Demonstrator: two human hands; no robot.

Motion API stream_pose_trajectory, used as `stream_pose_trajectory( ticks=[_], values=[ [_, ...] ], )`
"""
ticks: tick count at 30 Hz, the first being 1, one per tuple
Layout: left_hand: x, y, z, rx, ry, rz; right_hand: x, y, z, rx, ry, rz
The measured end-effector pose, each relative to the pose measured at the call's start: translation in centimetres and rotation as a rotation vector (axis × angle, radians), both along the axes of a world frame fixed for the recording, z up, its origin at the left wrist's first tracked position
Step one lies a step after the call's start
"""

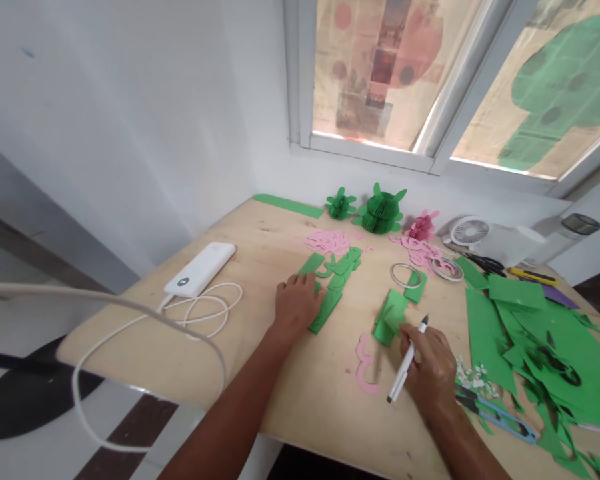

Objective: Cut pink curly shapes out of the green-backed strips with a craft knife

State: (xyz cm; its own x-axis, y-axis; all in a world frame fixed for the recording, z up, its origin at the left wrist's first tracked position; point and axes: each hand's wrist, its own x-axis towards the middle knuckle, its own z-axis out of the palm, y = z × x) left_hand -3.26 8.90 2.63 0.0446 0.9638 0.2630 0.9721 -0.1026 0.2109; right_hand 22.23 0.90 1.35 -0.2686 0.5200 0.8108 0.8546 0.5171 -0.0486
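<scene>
My right hand [433, 363] is closed round a white pen [407, 367], its dark tip pointing up and away. Just beyond its fingertips is a green paper piece [391, 317]; whether the fingers also pinch it I cannot tell. A pink wavy paper cutout [365, 367] lies to the left of the pen. My left hand [297, 303] rests palm down on the table, fingers stretched out against the green paper strips [326, 310]. More green cutouts [347, 261] lie beyond those fingers.
On the wooden table [260, 247] are a white power bank [200, 270] with a cable, pink paper cutouts [327, 241], a tape ring [406, 275], blue-handled scissors [503, 413], green sheets [575, 340], a small fan [469, 231] and a bottle [563, 240]. Green paper figures [381, 210] stand along the wall.
</scene>
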Motion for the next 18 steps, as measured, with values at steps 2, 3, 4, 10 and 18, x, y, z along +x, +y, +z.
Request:
stream_pose_trajectory(
  ticks=[2,3,4,10,18],
  values=[
    [0.03,-0.12,0.13,-0.01,0.002,-0.003,0.04,-0.06,0.09,-0.003,0.002,-0.01],
    [0.03,-0.17,0.19,-0.015,0.002,-0.004,0.06,-0.08,0.11,-0.005,0.002,-0.014],
    [0.03,-0.22,0.22,-0.02,0.001,-0.005,0.08,-0.09,0.12,-0.007,0.001,-0.018],
    [-0.21,-0.29,0.22,-0.032,-0.02,0.0,0.09,-0.07,0.13,-0.009,0.014,-0.022],
    [-0.73,-0.08,0.6,0.02,-0.079,0.053,0.25,-0.15,0.42,-0.015,0.03,-0.03]
  ],
)
